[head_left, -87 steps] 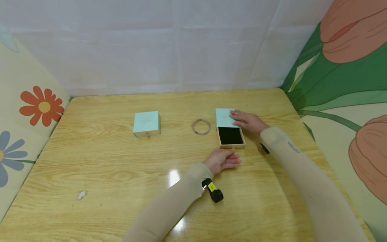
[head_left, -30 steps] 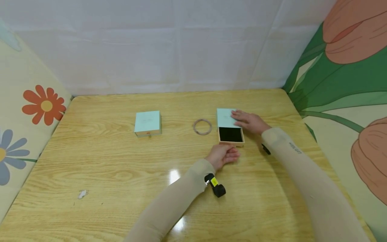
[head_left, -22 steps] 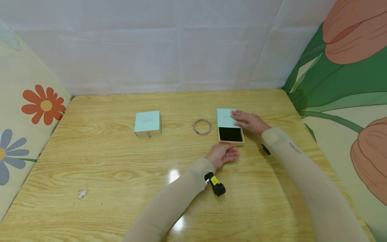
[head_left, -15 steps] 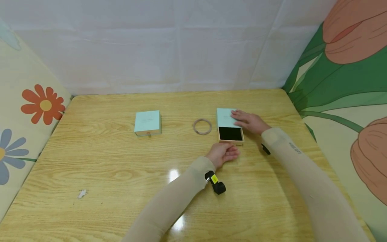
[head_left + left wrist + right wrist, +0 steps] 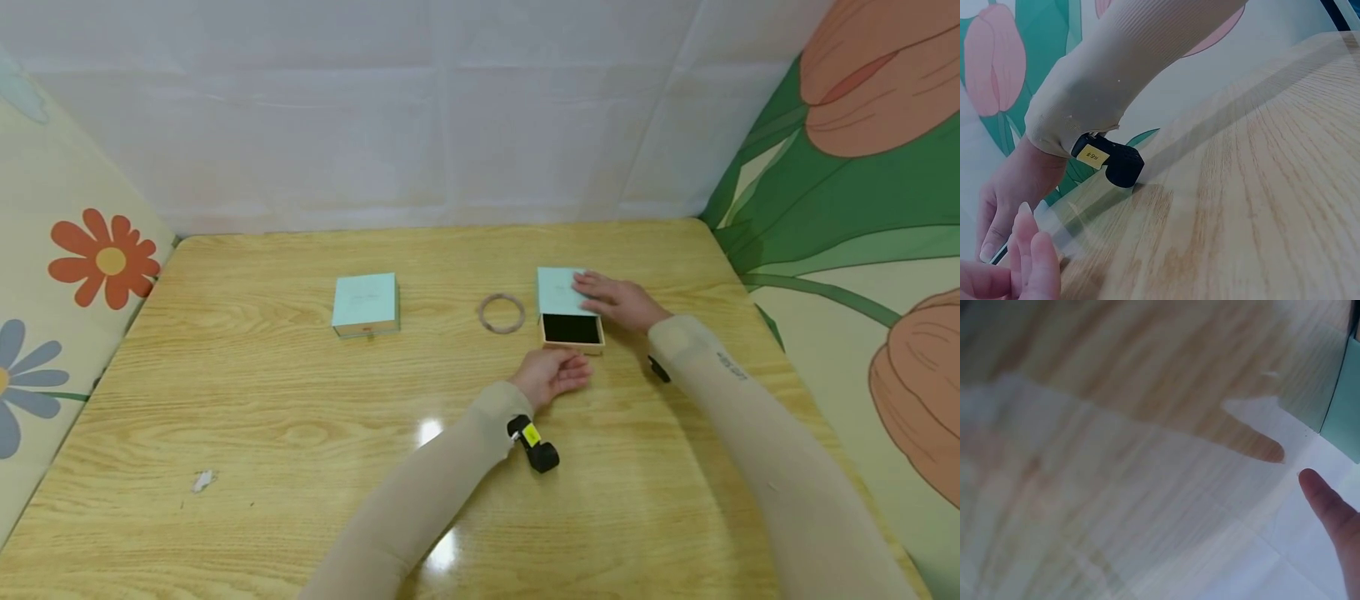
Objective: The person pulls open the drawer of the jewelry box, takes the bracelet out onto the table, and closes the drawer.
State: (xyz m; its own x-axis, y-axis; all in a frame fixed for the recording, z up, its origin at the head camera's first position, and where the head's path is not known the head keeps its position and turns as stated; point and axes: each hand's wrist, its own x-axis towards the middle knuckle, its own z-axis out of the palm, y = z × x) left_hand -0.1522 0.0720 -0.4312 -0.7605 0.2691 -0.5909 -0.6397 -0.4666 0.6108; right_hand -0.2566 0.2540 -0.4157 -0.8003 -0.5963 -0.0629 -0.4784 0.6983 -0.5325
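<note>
A light-blue drawer box (image 5: 558, 290) stands on the table, its tan-edged drawer (image 5: 573, 330) with black lining partly slid out at the front. My right hand (image 5: 622, 302) rests its fingers on the right part of the box's top. At the drawer's front my left hand (image 5: 552, 377) touches or nearly touches the edge, with its fingers loosely extended; the exact contact is hidden. In the left wrist view some fingers (image 5: 1038, 265) show near the lower left. The right wrist view catches one straight finger (image 5: 1329, 509) beside the blue box side (image 5: 1344, 403).
Left of the box lies a pale purplish bangle (image 5: 502, 313). Farther left sits a second light-blue box (image 5: 366, 303), its drawer in. The wood-grain table (image 5: 300, 433) has a chipped spot (image 5: 202, 481). A white cloth (image 5: 315, 125) hangs behind; flowered panels flank both sides.
The drawer has slid farther into the right-hand box. My left hand has moved forward with the drawer front, while the right hand stays on top of the box. Bangle and second box stay put.
</note>
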